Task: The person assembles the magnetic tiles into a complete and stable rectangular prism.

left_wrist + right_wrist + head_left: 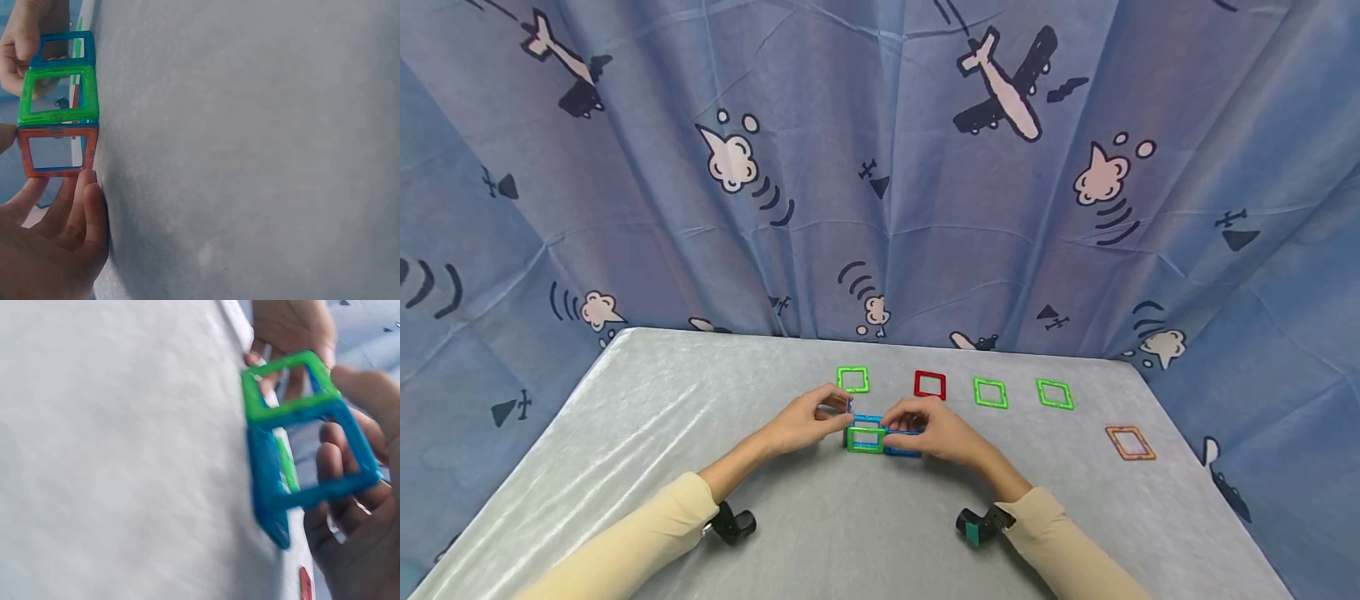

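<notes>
A small structure of square magnetic tiles stands on the table between the two hands. Its front is an upright green tile (867, 451), with blue tiles behind it and to its right. At its left end my left hand (805, 421) pinches a tile; in the left wrist view an orange tile (25, 153) faces that hand, its edge against the fingertips. My right hand (942, 432) holds an upright blue tile (357, 437) at the right end, thumb near the green corner. Below it another blue tile (265, 469) lies low along the table. The fingers partly hide both ends.
Loose frame tiles lie behind and to the right: a green one (853, 391), a red one (918, 383), two more green ones (991, 405) and an orange one (1138, 457). A pale cloth covers the table (850, 533). A blue airplane-print curtain (820, 167) hangs beyond its back edge.
</notes>
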The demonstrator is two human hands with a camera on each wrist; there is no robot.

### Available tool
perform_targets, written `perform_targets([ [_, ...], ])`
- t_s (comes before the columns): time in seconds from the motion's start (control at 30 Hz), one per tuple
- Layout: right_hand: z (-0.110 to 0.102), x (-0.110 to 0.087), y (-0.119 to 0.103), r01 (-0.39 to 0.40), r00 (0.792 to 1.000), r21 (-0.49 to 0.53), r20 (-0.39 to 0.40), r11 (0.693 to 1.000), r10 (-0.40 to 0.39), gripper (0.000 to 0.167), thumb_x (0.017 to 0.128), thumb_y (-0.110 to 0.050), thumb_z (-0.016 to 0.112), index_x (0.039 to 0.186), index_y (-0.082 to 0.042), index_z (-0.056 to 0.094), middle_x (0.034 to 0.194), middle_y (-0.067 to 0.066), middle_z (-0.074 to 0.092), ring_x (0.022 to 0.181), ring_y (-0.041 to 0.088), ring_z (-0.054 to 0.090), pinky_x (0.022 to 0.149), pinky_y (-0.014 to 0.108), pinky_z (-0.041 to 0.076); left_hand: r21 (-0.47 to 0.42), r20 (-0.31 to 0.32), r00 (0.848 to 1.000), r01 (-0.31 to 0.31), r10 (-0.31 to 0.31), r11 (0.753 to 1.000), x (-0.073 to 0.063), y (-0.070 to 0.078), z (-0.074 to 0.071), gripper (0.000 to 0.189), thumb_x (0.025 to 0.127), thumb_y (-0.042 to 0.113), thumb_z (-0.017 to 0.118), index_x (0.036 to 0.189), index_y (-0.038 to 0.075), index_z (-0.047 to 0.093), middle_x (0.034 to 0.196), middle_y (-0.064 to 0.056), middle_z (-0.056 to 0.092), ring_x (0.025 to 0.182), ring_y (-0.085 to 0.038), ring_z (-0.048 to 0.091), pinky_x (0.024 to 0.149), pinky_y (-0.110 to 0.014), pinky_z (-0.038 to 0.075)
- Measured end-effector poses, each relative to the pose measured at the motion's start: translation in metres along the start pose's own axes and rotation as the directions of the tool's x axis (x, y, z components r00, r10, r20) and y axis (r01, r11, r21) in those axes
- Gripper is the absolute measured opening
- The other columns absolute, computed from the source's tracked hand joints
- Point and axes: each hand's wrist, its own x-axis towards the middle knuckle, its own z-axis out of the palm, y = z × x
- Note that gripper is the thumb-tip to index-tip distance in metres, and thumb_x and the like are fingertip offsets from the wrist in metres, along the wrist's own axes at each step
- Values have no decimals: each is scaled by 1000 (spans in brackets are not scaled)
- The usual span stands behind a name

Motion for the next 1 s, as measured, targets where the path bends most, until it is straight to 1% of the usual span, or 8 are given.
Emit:
perform_targets([
  [0.1, -15, -3, 2, -15, 1000, 42, 22, 999, 14, 24, 91, -8, 78, 113, 0, 73, 98, 12, 68, 87, 22, 61, 73, 32, 53, -17, 6, 1000, 6, -6, 1000, 0, 2, 0, 42, 102, 23, 65, 135, -2, 56, 126, -17, 62, 106, -31, 66, 81, -43, 56],
  [0.2, -29, -7, 7, -47, 999, 74, 18, 996, 46, 29, 94, -9, 74, 118, 6, 69, 107, 22, 67, 92, 25, 62, 77, 32, 54, -41, 18, 1000, 8, -7, 999, 0, 4, 0, 42, 102, 20, 65, 136, -4, 55, 127, -19, 61, 106, -32, 67, 73, -40, 57],
  [0.3, -39, -12, 14, -82, 997, 80, 13, 993, 81, 30, 96, -8, 71, 121, 9, 67, 110, 25, 67, 94, 27, 63, 79, 31, 55, -52, 27, 1000, 11, -10, 999, 1, 5, 1, 43, 102, 18, 65, 137, -5, 55, 129, -22, 60, 107, -33, 67, 71, -39, 57],
  [0.5, -43, -17, 22, -137, 988, 59, 86, 989, 132, 32, 94, -5, 74, 121, 9, 66, 112, 19, 70, 98, 31, 66, 87, 33, 55, -55, 28, 1000, 15, -13, 998, 3, 9, 2, 44, 101, 16, 65, 137, -6, 54, 130, -23, 60, 107, -34, 67, 72, -40, 58],
  [0.7, -41, -22, 19, -179, 976, 35, 130, 983, 173, 32, 92, -7, 77, 120, 5, 68, 111, 13, 71, 97, 29, 67, 84, 34, 56, -72, 24, 999, 28, -27, 997, 6, 12, 4, 42, 101, 14, 65, 137, -6, 55, 129, -22, 61, 105, -30, 68, 72, -40, 57],
  [0.83, -40, -26, 13, -178, 975, 30, 141, 984, 172, 31, 91, -6, 77, 119, 5, 69, 111, 12, 70, 96, 30, 66, 82, 33, 56, -81, 24, 999, 27, -25, 996, 10, 12, 5, 40, 101, 12, 64, 136, -7, 55, 129, -22, 62, 102, -27, 68, 71, -39, 57],
  [0.97, -39, -31, 10, -161, 976, 14, 147, 987, 158, 29, 91, -8, 78, 117, 4, 70, 109, 12, 71, 93, 30, 66, 80, 33, 57, -93, 40, 999, 25, -22, 995, 15, 12, 5, 39, 102, 11, 62, 136, -7, 56, 126, -22, 64, 100, -27, 68, 72, -39, 57],
  [1.0, -39, -32, 9, -156, 977, 12, 150, 988, 153, 29, 91, -9, 78, 116, 3, 70, 109, 12, 71, 92, 30, 66, 79, 33, 57, -96, 46, 999, 16, -11, 995, 17, 12, 5, 38, 102, 10, 62, 135, -8, 56, 124, -23, 65, 100, -28, 68, 72, -40, 57],
])
